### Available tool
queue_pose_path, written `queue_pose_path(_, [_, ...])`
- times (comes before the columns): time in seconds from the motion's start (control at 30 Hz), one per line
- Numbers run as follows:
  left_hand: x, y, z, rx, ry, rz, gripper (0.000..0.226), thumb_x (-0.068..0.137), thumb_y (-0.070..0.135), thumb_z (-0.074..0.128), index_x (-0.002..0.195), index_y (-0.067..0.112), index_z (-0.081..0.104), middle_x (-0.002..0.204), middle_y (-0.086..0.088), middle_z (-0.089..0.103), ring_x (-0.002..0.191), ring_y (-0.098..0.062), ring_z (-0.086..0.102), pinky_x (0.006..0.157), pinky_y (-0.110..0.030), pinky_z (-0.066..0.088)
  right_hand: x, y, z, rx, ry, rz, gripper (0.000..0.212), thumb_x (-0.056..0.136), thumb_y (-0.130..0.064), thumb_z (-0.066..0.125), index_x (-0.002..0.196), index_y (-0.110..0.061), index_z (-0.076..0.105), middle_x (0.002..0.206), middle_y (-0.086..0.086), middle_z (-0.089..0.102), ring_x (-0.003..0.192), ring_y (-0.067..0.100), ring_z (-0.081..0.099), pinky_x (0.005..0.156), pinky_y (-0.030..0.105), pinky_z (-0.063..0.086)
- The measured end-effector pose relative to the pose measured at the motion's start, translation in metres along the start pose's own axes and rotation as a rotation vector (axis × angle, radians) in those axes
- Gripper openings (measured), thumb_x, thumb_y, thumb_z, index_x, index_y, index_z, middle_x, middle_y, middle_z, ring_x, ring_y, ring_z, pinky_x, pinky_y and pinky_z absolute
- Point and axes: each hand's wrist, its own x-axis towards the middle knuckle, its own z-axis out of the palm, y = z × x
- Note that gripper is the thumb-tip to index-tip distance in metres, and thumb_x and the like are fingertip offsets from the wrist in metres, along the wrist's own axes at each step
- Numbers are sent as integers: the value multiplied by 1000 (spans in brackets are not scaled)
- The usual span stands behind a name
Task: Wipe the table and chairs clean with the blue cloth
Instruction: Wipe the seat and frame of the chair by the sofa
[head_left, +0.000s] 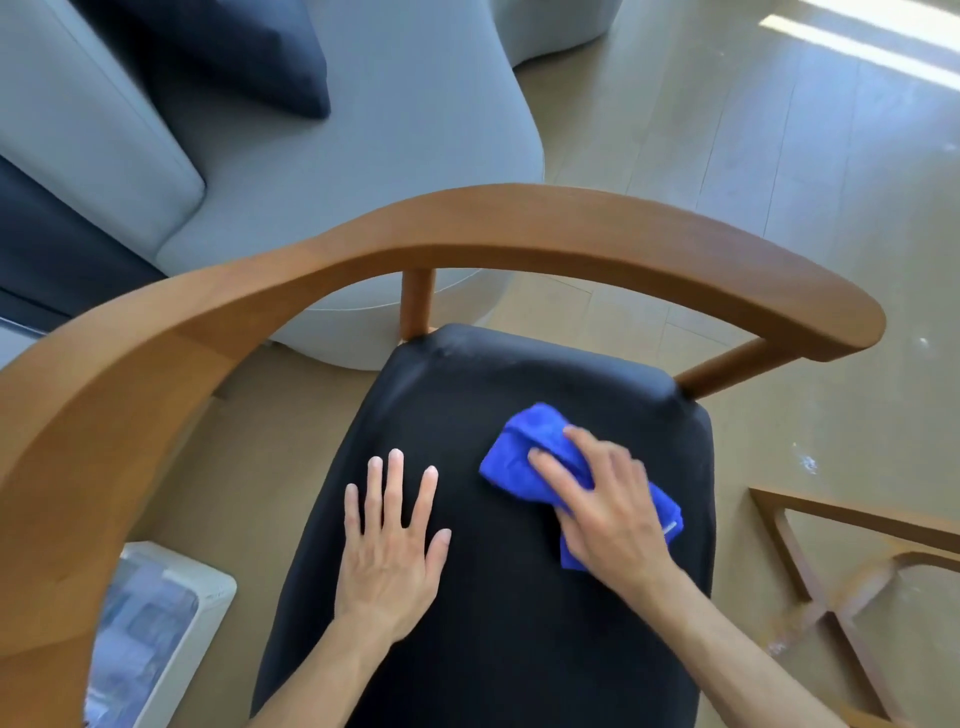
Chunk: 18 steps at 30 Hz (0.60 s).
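step: wiping chair seat | right hand presses bunched cloth flat, fingers spread over it | left hand beside, splayed (bracing) | next: you sweep toward unwiped seat, then frame

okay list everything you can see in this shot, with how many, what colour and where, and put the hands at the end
chair: one, brown wooden curved back rail, centre
seat: one, black, on the chair, under both hands
blue cloth: one, bunched, on the seat's right part under the right hand
sofa: one, light grey, behind the chair
cushion: one, dark navy, on the sofa at top left
white container: one, on the floor at lower left
wooden frame: one, brown, lower right
floor: beige
left hand: fingers spread, flat on the seat
right hand: presses the cloth
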Motion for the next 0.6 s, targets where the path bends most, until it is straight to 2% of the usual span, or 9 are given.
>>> queue_pose_path(0.1, [0, 0, 3, 5, 13, 10, 63, 99, 47, 10, 151, 14, 23, 158, -23, 12, 146, -40, 11, 112, -58, 18, 49, 21, 9, -51, 48, 251, 45, 85, -19, 61, 129, -20, 57, 132, 19, 52, 96, 38, 53, 71, 44, 46])
queue_pose_path(0.17, [0, 0, 6, 2, 29, 13, 66, 99, 48, 1, 152, 13, 19, 158, -24, 11, 146, -41, 10, 112, -59, 17, 81, 26, 27, -86, 18, 451, 45, 83, -24, 64, 128, -21, 57, 129, 19, 53, 87, 40, 54, 64, 43, 44])
queue_pose_path(0.23, [1, 0, 10, 7, 46, 18, 66, 99, 48, -1, 152, 12, 18, 158, -24, 10, 146, -41, 9, 112, -60, 17, 101, 15, 46, -150, -48, 567, 42, 75, -16, 69, 116, -21, 62, 118, 20, 58, 73, 36, 53, 56, 36, 34])
queue_pose_path(0.27, [2, 0, 11, 8, 56, 19, 66, 99, 48, 0, 152, 12, 17, 158, -24, 10, 146, -41, 9, 113, -60, 17, 108, 3, 53, -184, -74, 575, 39, 72, -11, 64, 109, -21, 63, 113, 19, 60, 68, 33, 52, 55, 34, 29])
queue_pose_path(0.37, [2, 0, 13, 11, 79, 20, 64, 99, 47, 0, 151, 12, 15, 157, -25, 10, 146, -42, 9, 112, -61, 17, 126, -45, 64, -119, -57, 503, 47, 72, -5, 34, 102, -22, 65, 111, 18, 62, 66, 28, 50, 54, 32, 28])
queue_pose_path(0.47, [3, -1, 16, 18, 83, 18, 64, 100, 47, 3, 148, 8, 21, 155, -28, 15, 144, -44, 14, 111, -62, 21, 129, -94, 71, -29, -98, 304, 56, 76, 3, 19, 101, -19, 64, 114, 18, 61, 69, 29, 48, 57, 35, 31])
queue_pose_path(0.5, [3, -1, 17, 24, 80, 15, 64, 100, 47, 4, 146, 8, 23, 155, -28, 17, 144, -44, 16, 110, -62, 22, 127, -100, 74, -28, -119, 216, 53, 77, 4, 20, 100, -19, 63, 113, 17, 60, 70, 29, 46, 58, 36, 30])
queue_pose_path(0.6, [4, -1, 18, 41, 87, 3, 66, 99, 50, 5, 147, 10, 23, 156, -27, 16, 144, -42, 15, 113, -60, 18, 121, -78, 75, -11, -104, 38, 39, 76, 0, 43, 103, -20, 64, 116, 15, 59, 71, 28, 43, 59, 38, 32])
